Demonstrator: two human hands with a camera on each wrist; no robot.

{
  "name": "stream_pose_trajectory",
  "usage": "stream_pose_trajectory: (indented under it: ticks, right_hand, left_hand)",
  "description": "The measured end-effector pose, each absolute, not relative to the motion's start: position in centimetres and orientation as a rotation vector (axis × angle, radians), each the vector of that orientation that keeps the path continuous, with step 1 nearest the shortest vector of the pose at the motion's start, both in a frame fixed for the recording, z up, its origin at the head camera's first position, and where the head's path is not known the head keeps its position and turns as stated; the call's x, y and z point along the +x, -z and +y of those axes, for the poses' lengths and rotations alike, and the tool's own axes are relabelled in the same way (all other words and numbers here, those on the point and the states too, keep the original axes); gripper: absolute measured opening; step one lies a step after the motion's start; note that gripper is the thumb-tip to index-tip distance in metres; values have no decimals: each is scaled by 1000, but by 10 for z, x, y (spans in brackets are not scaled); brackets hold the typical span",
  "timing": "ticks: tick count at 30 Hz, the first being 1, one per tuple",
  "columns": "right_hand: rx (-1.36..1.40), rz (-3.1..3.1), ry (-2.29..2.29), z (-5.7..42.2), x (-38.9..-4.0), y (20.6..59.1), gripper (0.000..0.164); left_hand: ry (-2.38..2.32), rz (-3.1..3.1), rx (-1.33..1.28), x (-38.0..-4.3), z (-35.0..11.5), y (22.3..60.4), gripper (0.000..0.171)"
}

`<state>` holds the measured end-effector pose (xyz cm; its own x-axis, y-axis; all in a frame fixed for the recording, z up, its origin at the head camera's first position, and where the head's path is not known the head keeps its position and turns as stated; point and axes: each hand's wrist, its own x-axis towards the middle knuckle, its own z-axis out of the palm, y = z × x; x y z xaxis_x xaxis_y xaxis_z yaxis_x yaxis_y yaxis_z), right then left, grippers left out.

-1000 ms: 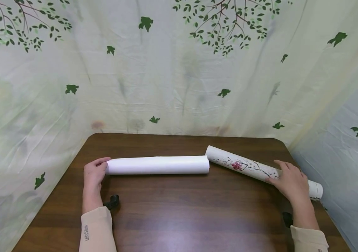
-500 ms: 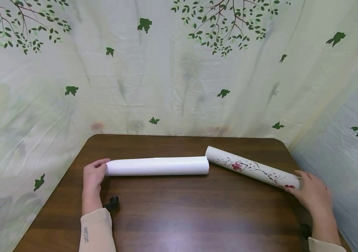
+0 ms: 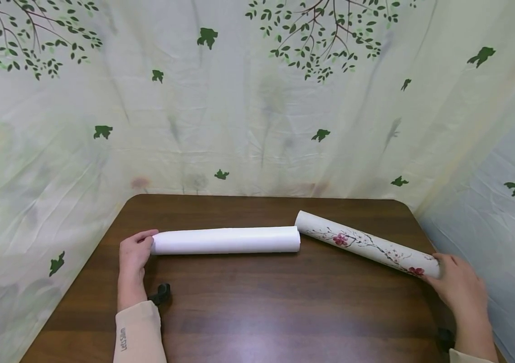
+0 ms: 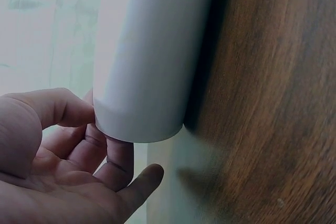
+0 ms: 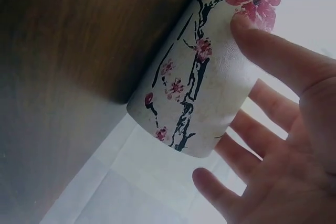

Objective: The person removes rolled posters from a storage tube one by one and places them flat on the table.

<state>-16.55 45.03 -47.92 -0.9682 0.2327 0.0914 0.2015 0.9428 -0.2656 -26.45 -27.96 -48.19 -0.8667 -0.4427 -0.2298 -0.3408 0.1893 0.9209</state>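
Note:
A plain white paper roll lies sideways across the table. My left hand pinches its left end; in the left wrist view, the thumb rests against the outer wall while some fingertips reach the end's rim. To the right, a white paper roll printed with pink blossoms and dark branches slants towards the near right, its far end meeting the plain roll's right end. My right hand holds its near end. In the right wrist view, the thumb lies on the print, with the other fingers on the opposite side, partly hidden.
The brown wooden table has rounded far corners. Behind it hangs a pale curtain printed with leaves and branches. The blossom roll's near end lies by the table's right edge. Each wrist carries a black strap device.
My right hand has slid right and nearer along the blossom roll, from its middle part to its near end. The left hand and both rolls have stayed in place.

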Motion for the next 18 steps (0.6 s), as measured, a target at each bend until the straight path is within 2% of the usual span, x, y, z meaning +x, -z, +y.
stream_pose_trajectory:
  ticks: [18]
  right_hand:
    - [-362, -2988, -411, 444, -167, 475, 66]
  left_hand:
    - [1753, -2384, 777, -266, -278, 483, 44]
